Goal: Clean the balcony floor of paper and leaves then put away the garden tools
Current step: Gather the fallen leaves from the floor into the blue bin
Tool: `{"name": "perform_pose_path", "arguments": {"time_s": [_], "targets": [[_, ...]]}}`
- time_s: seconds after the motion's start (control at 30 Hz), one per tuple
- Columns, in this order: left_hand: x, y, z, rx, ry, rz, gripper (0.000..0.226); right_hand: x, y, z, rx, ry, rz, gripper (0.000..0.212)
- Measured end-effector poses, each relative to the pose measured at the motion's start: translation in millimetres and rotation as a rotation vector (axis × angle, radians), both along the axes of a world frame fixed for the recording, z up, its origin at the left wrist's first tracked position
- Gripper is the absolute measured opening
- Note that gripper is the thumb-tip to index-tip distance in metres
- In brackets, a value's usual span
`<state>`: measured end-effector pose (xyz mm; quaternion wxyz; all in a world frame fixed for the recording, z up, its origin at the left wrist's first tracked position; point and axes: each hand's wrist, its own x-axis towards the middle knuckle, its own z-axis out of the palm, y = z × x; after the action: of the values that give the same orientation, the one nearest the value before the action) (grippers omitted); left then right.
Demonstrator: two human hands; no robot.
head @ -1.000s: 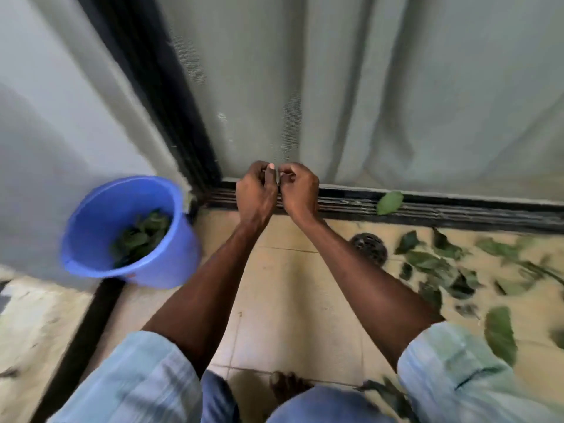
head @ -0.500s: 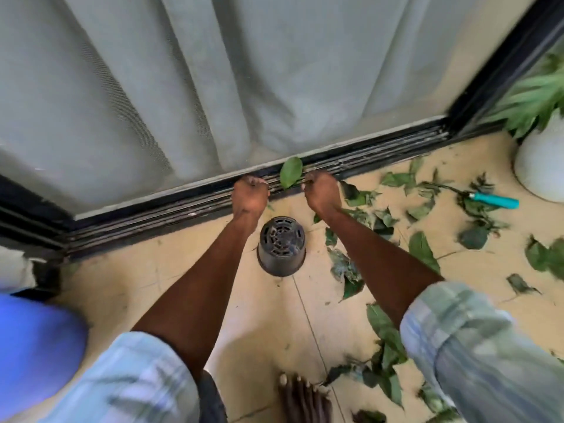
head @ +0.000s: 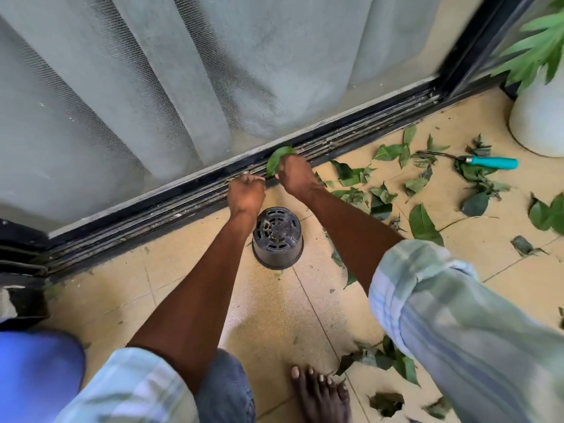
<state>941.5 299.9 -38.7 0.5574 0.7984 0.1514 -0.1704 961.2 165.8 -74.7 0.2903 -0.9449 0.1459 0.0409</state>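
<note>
leaf-picking along the door track is the step in hand. the right hand (head: 294,175) has its fingers curled around a large green leaf (head: 276,160) that lies on the dark door track (head: 366,129) at the far edge of the floor (head: 189,276). the left hand (head: 246,193) sits just to its left, fingers curled in; it may hold small scraps, but its palm faces away and i cannot tell.

to do this well, i'd lift the leaf straight up out of the grooves rather than drag it, since a drag would likely tear it and leave bits wedged in the track. crumbs of debris show in the grooves to the left, so a fingertip sweep along the track looks worth doing while both hands are there.

many more leaves (head: 378,190) lie scattered on the floor to the right, some near the bare foot (head: 320,392). a garden tool with a teal handle (head: 491,162) lies among them at the far right, close to a white planter (head: 537,117). an upturned black pot (head: 277,236) stands between the forearms. a blue shape at the near left, possibly a bucket (head: 36,374), would be the natural drop point, so gathering a fuller handful before turning seems sensible.
</note>
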Motion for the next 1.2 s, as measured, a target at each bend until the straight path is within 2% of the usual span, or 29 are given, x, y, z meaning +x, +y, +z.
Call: {"name": "perform_pose_path", "arguments": {"time_s": [0.03, 0.1, 0.17, 0.2, 0.27, 0.33, 0.43, 0.5, 0.53, 0.6, 0.63, 0.7, 0.77, 0.8, 0.83, 0.93, 1.07, 1.2], "targets": [[1, 2, 3, -0.039, 0.015, 0.058, 0.022, 3, 0, 1, 0.052, -0.022, -0.047, 0.020], [5, 13, 6, -0.085, 0.039, 0.158, 0.022, 6, 4, 2, 0.154, -0.042, -0.108, 0.040], [13, 28, 0, -0.076, 0.060, 0.176, 0.022, 10, 9, 0, 0.100, -0.023, -0.127, 0.050], [15, 34, -2, -0.072, 0.079, 0.161, 0.022, 12, 11, -2, 0.034, -0.012, -0.140, 0.048], [18, 45, -7, -0.067, 0.118, 0.136, 0.020, 17, 14, -4, -0.096, 0.003, -0.134, 0.032], [19, 51, -10, -0.064, 0.142, 0.130, 0.019, 18, 13, -7, -0.124, 0.019, -0.109, 0.019], [17, 50, -10, -0.172, 0.169, 0.175, 0.016, 17, 10, 1, 0.082, -0.038, -0.187, 0.015], [16, 49, -6, -0.393, 0.232, 0.190, 0.018, 15, 16, 17, 0.358, -0.144, -0.249, 0.004], [17, 48, -5, -0.534, 0.274, 0.177, 0.027, 11, 22, 27, 0.500, -0.143, -0.207, 0.004], [17, 46, -3, -0.764, 0.338, 0.156, 0.038, 5, 40, 41, 0.644, 0.022, 0.014, 0.011], [15, 46, -2, -0.800, 0.334, 0.170, 0.034, 1, 48, 47, 0.632, 0.149, 0.151, 0.010], [13, 49, -3, -0.741, 0.302, 0.255, 0.026, 1, 50, 51, 0.654, 0.345, 0.336, 0.008], [10, 59, -8, -0.673, 0.296, 0.415, 0.023, 5, 40, 46, 0.740, 0.325, 0.271, 0.010], [8, 64, -11, -0.651, 0.300, 0.490, 0.020, 7, 33, 41, 0.662, 0.258, 0.236, 0.013], [8, 70, -15, -0.621, 0.311, 0.540, 0.018, 7, 26, 33, 0.492, 0.206, 0.257, 0.015], [5, 85, -25, -0.512, 0.374, 0.519, 0.025, 1, 15, -4, 0.131, 0.247, 0.407, 0.021], [7, 96, -32, -0.480, 0.389, 0.399, 0.023, 0, 21, -26, 0.019, 0.205, 0.448, 0.036], [4, 91, -26, -0.492, 0.394, 0.340, 0.021, -5, 24, -40, -0.031, 0.204, 0.389, 0.030]]}}
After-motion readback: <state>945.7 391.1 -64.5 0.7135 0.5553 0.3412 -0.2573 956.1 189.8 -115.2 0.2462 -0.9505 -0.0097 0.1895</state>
